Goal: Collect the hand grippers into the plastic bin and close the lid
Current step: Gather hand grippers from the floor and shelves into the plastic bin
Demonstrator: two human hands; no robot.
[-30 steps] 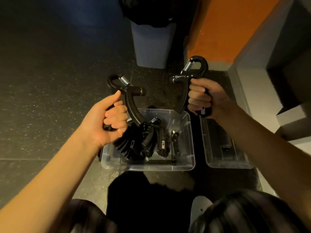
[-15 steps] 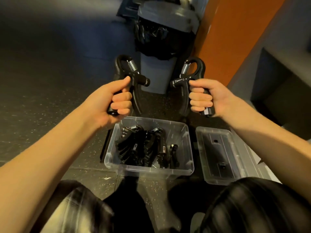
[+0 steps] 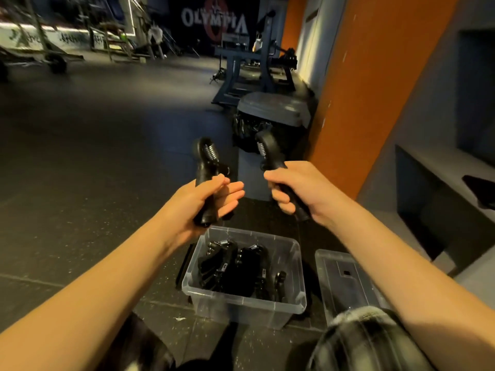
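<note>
Fingers of left hand (image 3: 206, 202) and right hand (image 3: 302, 188) grasp hand grippers (image 3: 207, 159) (trash can (image 3: 270, 113) behind).

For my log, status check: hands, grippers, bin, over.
Left grip holds one hand gripper, right grip holds second hand gripper, both raised, not yet in plastic bin. More grippers inside; lid off, beside it. Bin opening unobstructed.

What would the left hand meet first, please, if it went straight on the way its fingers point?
Probably the right hand, gripping its hand gripper just across the gap; depth is unclear, so it might pass in front.
</note>
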